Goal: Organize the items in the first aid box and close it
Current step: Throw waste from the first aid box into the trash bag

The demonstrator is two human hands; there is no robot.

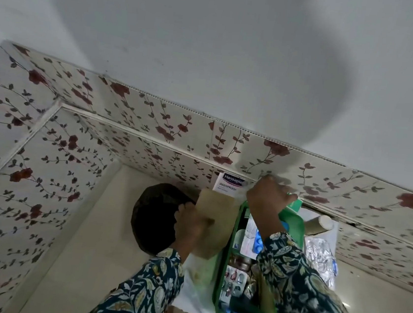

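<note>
The green first aid box (227,256) lies open on a white cloth, with blister strips (235,280), a small brown bottle (241,262) and a white leaflet (251,236) inside. My left hand (190,222) grips a flat beige packet (217,209) just left of the box. My right hand (269,198) is curled over the box's far end, beside a white Hansaplast box (228,183) that leans on the back wall. A light green piece (295,204) shows beside its fingers. What this hand holds is hidden.
A dark round bowl-like object (153,217) sits left of the box. On the right are a beige roll (318,225) and crumpled foil strips (320,254). Floral-papered walls (70,166) enclose the shelf at the left and back.
</note>
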